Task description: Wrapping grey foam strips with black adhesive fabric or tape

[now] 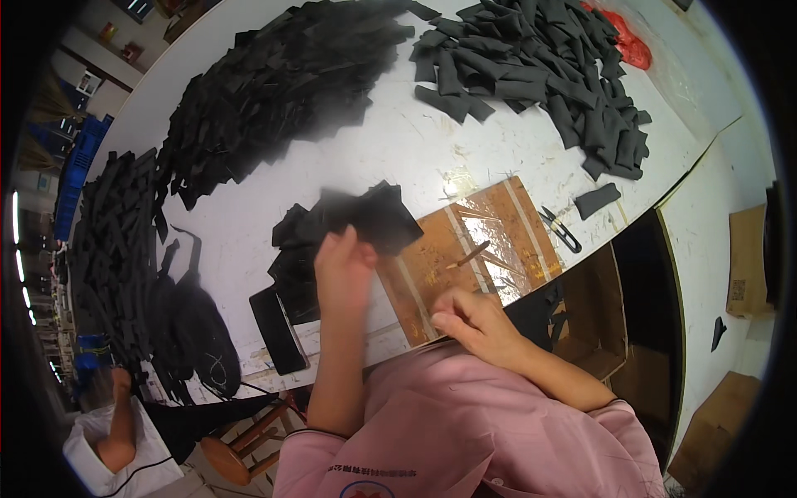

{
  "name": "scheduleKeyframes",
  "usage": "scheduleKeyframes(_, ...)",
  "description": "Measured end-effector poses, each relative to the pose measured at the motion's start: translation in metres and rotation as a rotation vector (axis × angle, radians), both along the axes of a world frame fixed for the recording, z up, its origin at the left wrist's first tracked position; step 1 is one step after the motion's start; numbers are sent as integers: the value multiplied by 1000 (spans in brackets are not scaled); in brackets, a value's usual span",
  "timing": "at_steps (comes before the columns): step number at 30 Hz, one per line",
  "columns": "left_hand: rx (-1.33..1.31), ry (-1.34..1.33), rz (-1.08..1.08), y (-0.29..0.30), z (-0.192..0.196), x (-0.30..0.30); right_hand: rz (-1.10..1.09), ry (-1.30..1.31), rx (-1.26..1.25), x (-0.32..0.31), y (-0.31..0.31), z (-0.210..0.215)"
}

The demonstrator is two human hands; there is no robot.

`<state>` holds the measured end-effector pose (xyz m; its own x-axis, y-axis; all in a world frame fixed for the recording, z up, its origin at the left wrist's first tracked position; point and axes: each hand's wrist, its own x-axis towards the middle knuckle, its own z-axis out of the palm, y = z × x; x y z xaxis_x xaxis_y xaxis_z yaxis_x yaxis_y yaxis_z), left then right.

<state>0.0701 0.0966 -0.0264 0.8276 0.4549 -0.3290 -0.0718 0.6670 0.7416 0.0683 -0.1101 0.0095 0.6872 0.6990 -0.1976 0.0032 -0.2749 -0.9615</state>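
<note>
While the left hand [342, 261] is held upright over the near part of the table [448, 153], its fingers are seen half bent beside the small heap of flat black pieces [382, 220]. This hand is blurred by motion, so it cannot be told whether a piece is gripped by it. By the right hand [483, 329], the lower edge of the wooden board [427, 290] is partly covered. Its fingers are loosely curled, with the thumb close to them; whether something small is pinched between them cannot be told.

The small heap is placed at the upper left of the board, and the board's corner is met by it. On the board, which is crossed by pale strips, a thin brown stick [470, 255] is laid slantwise. Just beyond its right edge, black snips [561, 230] are placed, and near them a single grey piece [598, 201] is seen.

Farther away, the table is covered by a wide black heap [274, 91] and, to the right, by a heap of grey pieces [531, 66]. At the lower left, a black rectangular object [278, 332] is laid near the table's edge.
</note>
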Motion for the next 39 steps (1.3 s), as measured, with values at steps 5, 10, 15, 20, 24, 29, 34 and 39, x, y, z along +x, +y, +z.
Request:
scheduleKeyframes(5,-483,-103,-261,-57,25,-45,-467,119,499,-11,38,-6)
scheduleKeyframes(10,-419,52,-331,-79,6,-70,-559,-204,296,-13,30,-11)
scheduleKeyframes(15,334,306,-644,-83,38,-84,-496,-512,135,-5,12,-6)
scheduleKeyframes(20,609,121,-219,-91,60,-71,-478,-726,46,-8,6,-8)
scheduleKeyframes(24,536,104,-244,-94,61,-67,-428,-815,16,-9,1,-8)
scheduleKeyframes(29,515,175,-227,-95,52,-62,-418,-996,64,-3,-1,-17)
scheduleKeyframes(34,433,218,-294,-91,53,-64,-342,-1092,27,-2,-3,-16)
scheduleKeyframes(39,353,231,-321,-88,53,-63,-278,-1247,-68,-1,-5,-16)
